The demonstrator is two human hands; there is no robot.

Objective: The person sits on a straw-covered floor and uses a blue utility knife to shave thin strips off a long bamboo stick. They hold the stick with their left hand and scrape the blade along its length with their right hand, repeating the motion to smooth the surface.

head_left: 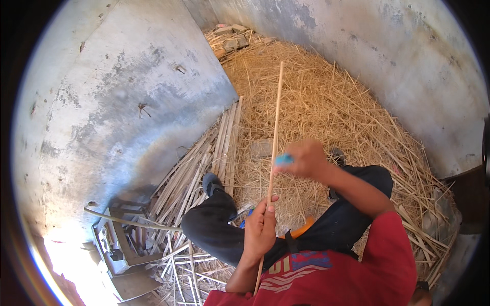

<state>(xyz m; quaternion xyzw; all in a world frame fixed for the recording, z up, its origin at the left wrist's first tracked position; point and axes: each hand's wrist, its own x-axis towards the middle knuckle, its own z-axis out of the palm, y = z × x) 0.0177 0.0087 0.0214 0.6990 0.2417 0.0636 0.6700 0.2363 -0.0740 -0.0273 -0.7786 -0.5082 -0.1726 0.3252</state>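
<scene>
A long, thin, pale wooden stick (278,109) stands tilted in front of me, its lower end coming down against my red shirt. My left hand (261,227) is closed round its lower part. Higher up, my right hand (306,160) is closed on a small blue object (284,160), pressed at or right beside the stick. Motion blurs this hand, so the object's kind and any blade or edge cannot be made out. An orange thing (301,228) lies across my lap, partly hidden by my arm and shirt.
Straw-like shavings (316,97) cover the floor between worn plaster walls (132,71). Long split strips (204,158) are piled left of my legs. An open wooden frame or box (120,250) stands at the lower left. Bricks (232,42) lie in the far corner.
</scene>
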